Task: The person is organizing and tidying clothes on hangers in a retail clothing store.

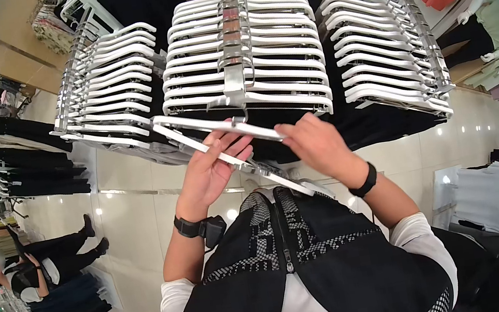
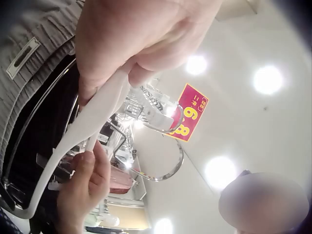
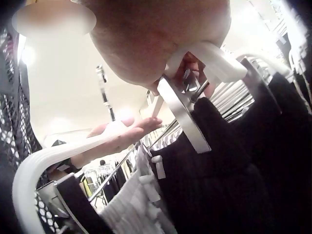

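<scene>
Two white hangers cross in front of the centre rack in the head view. The left hand [image 1: 209, 172] grips the lower hanger [image 1: 190, 140], thumb on top, its other fingers spread behind. The right hand [image 1: 321, 150] pinches the right end of the upper hanger [image 1: 208, 124], which lies near the rack's front. In the left wrist view the left hand [image 2: 141, 39] holds a white hanger [image 2: 73, 131], with the right hand [image 2: 83, 192] below. The right wrist view has the right hand [image 3: 161, 39] at a white hanger end [image 3: 219, 61], above black garments [image 3: 209, 180].
White hangers fill the centre rack [image 1: 239, 46], with more on the left rack [image 1: 113, 79] and right rack [image 1: 383, 50]. A person in black and white [image 1: 39, 271] is at the left. White garments [image 1: 484, 197] hang at the right. A red price sign [image 2: 190, 112] is overhead.
</scene>
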Demonstrator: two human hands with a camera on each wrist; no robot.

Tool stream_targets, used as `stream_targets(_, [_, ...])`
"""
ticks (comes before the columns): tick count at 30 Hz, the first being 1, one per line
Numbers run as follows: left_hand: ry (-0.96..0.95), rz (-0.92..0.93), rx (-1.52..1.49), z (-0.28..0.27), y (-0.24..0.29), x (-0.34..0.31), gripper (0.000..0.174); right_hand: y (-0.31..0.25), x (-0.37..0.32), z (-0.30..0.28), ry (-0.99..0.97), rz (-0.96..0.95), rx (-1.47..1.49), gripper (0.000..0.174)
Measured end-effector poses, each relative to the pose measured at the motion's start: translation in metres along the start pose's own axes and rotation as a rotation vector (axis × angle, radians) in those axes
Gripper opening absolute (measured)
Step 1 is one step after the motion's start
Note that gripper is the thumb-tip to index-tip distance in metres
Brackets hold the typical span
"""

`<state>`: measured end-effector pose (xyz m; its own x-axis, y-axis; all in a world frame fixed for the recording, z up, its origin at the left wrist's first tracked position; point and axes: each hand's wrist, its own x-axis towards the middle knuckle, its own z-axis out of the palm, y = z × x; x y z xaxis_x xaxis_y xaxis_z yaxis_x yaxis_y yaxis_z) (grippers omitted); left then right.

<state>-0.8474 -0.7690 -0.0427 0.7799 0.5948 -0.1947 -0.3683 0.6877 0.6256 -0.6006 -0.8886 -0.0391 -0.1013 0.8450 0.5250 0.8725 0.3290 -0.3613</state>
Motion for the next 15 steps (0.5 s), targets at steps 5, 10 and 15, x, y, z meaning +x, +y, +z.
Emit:
stream_targets(5, [-0.066, 0.026, -0.044, -0.004, 0.009, -0.01, 0.057, 0.027, 0.01, -0.033, 0.057, -0.076, -0.095, 0.034])
stream_targets(10, [-0.069, 0.172, -0.189, -0.017, 0.004, -0.01, 0.054, 0.039, 0.034, -0.038, 0.098, -0.082, -0.128, 0.03])
stream_targets(15, [-0.019, 0.176, -0.266, -0.026, 0.002, -0.009, 0.051, 0.046, 0.028, -0.016, 0.062, -0.102, -0.166, 0.031])
